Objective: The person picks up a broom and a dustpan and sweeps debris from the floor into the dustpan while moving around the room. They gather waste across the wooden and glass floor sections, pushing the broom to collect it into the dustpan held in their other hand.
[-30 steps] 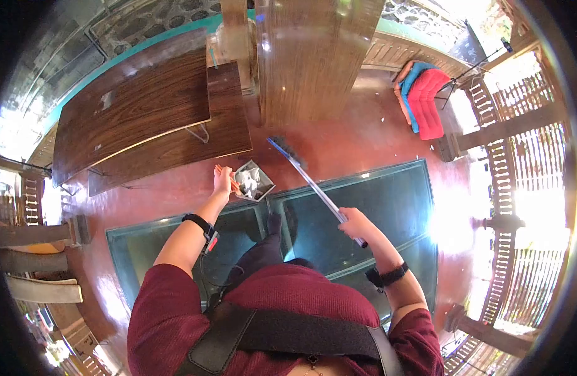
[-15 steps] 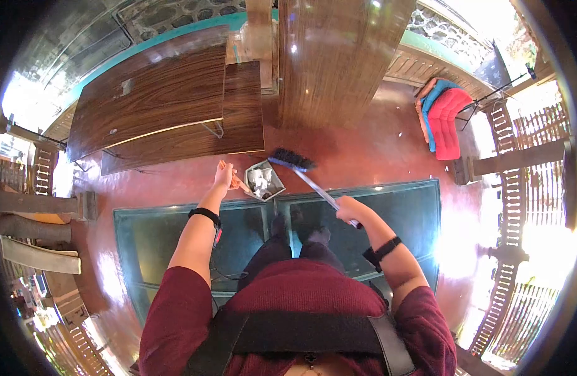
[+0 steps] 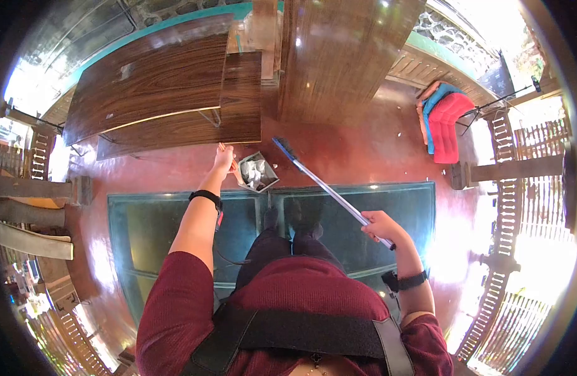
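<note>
Exposure: bright daylight, uneven.
Source: sun from 2 to 5 o'clock through the railing (image 3: pixel 526 207), blown to white there; a second burnt-out patch at 9 to 10 o'clock.
Glare: white sheen on the red floor (image 3: pixel 363 144) at 4 o'clock; streak highlights on the glossy table (image 3: pixel 150 75); pale reflections on the glass floor panel (image 3: pixel 157 232).
Focus: centre crisp; dustpan (image 3: pixel 258 174) and glinting broom handle (image 3: pixel 329 188) sharp.
Distortion: fisheye, straight lines bowed towards the rim, detail smeared at the edge.
Vignette: black corners outside the circular field.
</note>
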### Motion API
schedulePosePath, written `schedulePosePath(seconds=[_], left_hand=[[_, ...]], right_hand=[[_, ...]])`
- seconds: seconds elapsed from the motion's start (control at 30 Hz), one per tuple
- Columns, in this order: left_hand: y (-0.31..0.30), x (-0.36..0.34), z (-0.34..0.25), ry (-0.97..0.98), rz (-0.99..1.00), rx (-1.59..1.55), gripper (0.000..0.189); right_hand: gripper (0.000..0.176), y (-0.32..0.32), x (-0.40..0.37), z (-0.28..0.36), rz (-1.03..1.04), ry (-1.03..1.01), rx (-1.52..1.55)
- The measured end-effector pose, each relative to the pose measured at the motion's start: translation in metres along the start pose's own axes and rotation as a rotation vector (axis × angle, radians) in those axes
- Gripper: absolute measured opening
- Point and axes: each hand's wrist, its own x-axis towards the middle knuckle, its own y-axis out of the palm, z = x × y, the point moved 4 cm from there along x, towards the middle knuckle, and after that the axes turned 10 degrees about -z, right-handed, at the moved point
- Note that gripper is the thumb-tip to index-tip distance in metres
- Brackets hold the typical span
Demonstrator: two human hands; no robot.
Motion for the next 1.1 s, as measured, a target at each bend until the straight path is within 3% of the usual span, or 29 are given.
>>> schedulePosePath(seconds=[0.17,0.37,0.57,0.6,0.9,1.1], left_hand=[[0.011,-0.006,-0.008,0.005,0.028,0.035,0.031],[0.023,-0.008,-0.011,0.071,0.006,0.026,0.033],[0.030,-0.006,-0.011,0.058,0.053,0.030,0.036],[0.030,-0.005,-0.010,0.054,0.050,0.029,0.036],[0.038,-0.019,-0.021,0.087,0.133,0.041,0.034],[0.061,-0.020,-0.022,0.099,0.240,0.053,0.028]], right_hand=[[0.017,0.037,0.035,0.007,-0.028,-0.041,-0.072],[0.015,0.065,0.060,-0.003,0.050,0.030,0.057],[0.044,0.045,0.040,-0.034,0.156,0.183,0.516],[0.051,0.038,0.033,-0.039,0.166,0.181,0.478],[0.044,-0.007,-0.054,-0.051,0.028,0.138,0.662],[0.037,-0.010,-0.059,-0.075,-0.176,0.173,0.566]])
